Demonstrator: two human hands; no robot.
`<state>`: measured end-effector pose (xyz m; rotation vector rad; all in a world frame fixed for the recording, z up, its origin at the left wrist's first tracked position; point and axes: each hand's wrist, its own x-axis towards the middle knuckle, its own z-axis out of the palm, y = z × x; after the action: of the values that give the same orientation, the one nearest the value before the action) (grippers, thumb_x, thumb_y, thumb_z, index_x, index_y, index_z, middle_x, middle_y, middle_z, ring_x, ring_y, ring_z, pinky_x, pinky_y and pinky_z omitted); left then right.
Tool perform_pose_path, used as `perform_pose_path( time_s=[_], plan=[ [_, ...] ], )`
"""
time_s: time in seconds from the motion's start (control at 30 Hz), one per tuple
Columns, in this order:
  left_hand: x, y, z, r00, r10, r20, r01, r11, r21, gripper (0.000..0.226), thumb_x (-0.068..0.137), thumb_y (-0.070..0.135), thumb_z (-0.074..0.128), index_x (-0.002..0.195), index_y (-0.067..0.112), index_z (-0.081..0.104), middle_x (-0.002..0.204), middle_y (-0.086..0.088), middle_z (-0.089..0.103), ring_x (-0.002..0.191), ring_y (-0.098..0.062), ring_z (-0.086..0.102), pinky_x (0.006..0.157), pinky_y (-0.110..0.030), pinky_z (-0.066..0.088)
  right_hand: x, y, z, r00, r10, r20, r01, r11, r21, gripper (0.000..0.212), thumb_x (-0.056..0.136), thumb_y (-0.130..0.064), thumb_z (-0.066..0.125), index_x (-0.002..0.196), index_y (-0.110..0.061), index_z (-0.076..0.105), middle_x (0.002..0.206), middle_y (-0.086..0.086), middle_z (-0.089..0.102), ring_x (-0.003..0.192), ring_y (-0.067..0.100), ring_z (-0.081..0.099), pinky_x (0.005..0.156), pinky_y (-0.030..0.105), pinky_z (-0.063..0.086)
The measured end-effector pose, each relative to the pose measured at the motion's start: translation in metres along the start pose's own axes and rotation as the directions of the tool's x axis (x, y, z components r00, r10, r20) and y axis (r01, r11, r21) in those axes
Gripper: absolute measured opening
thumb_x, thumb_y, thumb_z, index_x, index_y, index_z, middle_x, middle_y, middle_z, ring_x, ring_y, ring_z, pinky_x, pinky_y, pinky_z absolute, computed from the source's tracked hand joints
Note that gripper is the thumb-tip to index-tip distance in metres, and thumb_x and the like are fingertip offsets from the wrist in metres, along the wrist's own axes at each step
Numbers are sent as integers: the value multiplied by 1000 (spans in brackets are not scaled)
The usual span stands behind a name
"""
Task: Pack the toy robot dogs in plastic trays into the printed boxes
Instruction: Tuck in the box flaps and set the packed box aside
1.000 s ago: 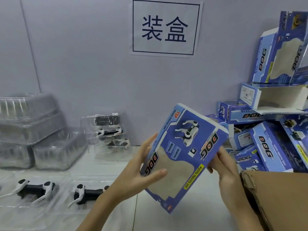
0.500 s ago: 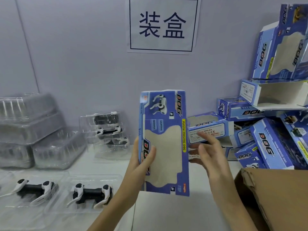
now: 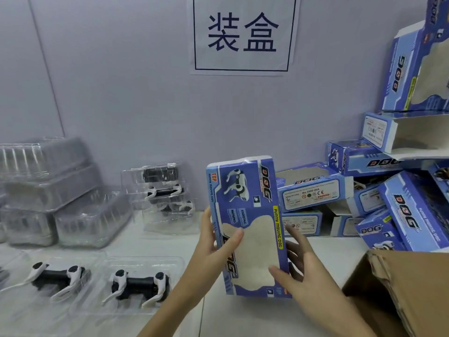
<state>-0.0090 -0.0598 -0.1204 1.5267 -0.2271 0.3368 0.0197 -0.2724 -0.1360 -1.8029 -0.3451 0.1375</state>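
I hold a flat blue printed box (image 3: 247, 215) upright in front of me, its window side facing me. My left hand (image 3: 213, 249) grips its left edge, thumb on the front. My right hand (image 3: 301, 266) holds the right edge, thumb on the window and fingers behind. Two toy robot dogs in clear plastic trays lie on the white table at lower left, one (image 3: 139, 285) near my left arm, the other (image 3: 56, 279) farther left. More trayed dogs (image 3: 165, 190) are stacked against the wall.
Empty clear trays (image 3: 48, 190) pile up at the far left. A heap of blue printed boxes (image 3: 379, 190) fills the right side by the wall. A brown cardboard carton (image 3: 403, 288) stands at lower right. A paper sign (image 3: 243, 35) hangs on the wall.
The box was tilted and got turned upright. My right hand, off the box half a second ago, has come back onto its right edge. My left hand kept its grip.
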Motion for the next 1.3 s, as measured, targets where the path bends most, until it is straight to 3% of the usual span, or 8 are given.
perform_pose_path(
  time_s=[0.23,0.47,0.57,0.7,0.87,1.07,1.2,1.3],
  plan=[
    [-1,-15,-3,993,-53,104,37,988,148,78,102,16,66,153,56,22,142,19,60,131,-3,58,92,-24,58,10,24,12,999,41,-9,-42,988,-148,84,100,0,63,158,-36,14,136,-18,49,132,9,48,111,32,45],
    [0,4,-7,975,-93,201,-10,889,458,85,106,14,57,161,48,2,163,21,33,148,2,36,112,-28,48,13,33,17,998,13,-55,-23,983,-183,74,103,-3,58,159,-32,19,136,-20,54,125,6,53,87,-3,40],
    [6,17,-40,966,-181,183,-23,648,761,79,106,43,54,164,43,-1,171,18,15,155,-6,21,125,-34,29,15,34,20,998,22,-61,-32,984,-175,77,102,-3,59,160,-32,15,140,-13,50,134,13,48,91,6,45],
    [-10,9,-64,997,-46,57,-49,157,986,56,109,52,35,161,35,22,160,12,39,142,-13,40,114,-31,37,19,35,22,998,25,-55,-34,985,-172,83,101,0,60,161,-29,11,135,-17,44,132,8,40,102,18,47],
    [-27,-8,-43,988,63,140,-152,284,947,63,108,57,32,165,35,18,162,21,38,145,-1,38,114,-16,30,18,33,23,999,25,-47,-32,987,-157,74,103,1,54,158,-32,17,129,-18,49,122,6,48,79,2,47],
    [-41,-26,4,989,33,146,-114,795,596,77,102,52,57,159,54,6,156,40,32,140,15,39,110,-12,37,15,32,24,961,-48,-272,40,999,-33,52,107,-11,53,150,-31,33,131,-11,62,120,13,61,75,9,51],
    [-42,-35,10,983,185,4,-153,801,579,49,94,42,71,132,51,41,133,28,48,128,-3,53,97,-16,45,17,37,21,935,-13,-354,78,982,172,36,109,-11,46,138,-34,42,121,-8,67,103,7,68,65,14,56],
    [-39,-38,6,993,101,-53,-62,866,496,66,84,43,78,134,45,36,137,31,50,131,12,47,98,-6,40,16,39,22,943,-44,-329,118,971,210,33,110,-11,43,126,-38,51,113,-7,72,99,7,72,76,27,60]
  ],
)
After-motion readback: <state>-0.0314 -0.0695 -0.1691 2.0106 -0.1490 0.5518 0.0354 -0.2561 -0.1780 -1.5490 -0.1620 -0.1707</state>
